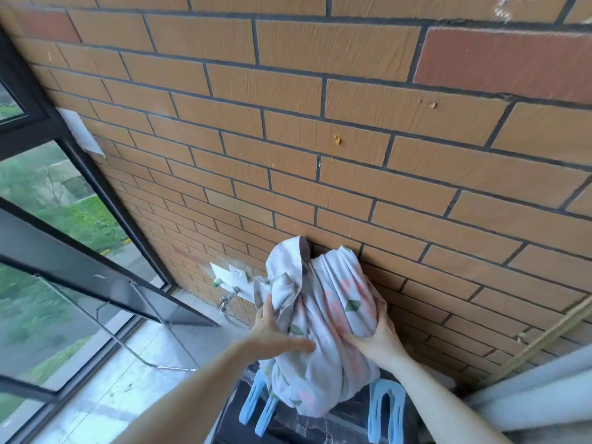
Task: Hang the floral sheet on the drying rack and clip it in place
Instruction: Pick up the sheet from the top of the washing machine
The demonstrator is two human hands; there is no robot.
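Both hands hold the bunched white cotton sheet with pink flowers and green leaves (323,315). The bundle stands tall, its long way going up along the brown brick wall (320,123). The left hand (272,334) has fingers curled on its left side. The right hand (378,334) grips its right side. Its bottom hangs over the dark bench (282,424), between two big light blue plastic clips (386,411).

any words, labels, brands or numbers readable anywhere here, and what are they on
None can be read.
White paper stuck on the brick wall: it looks blank from this angle.
Wall socket plate: no marking can be made out.
Floral sheet and blue clips: no tag or brand shows.
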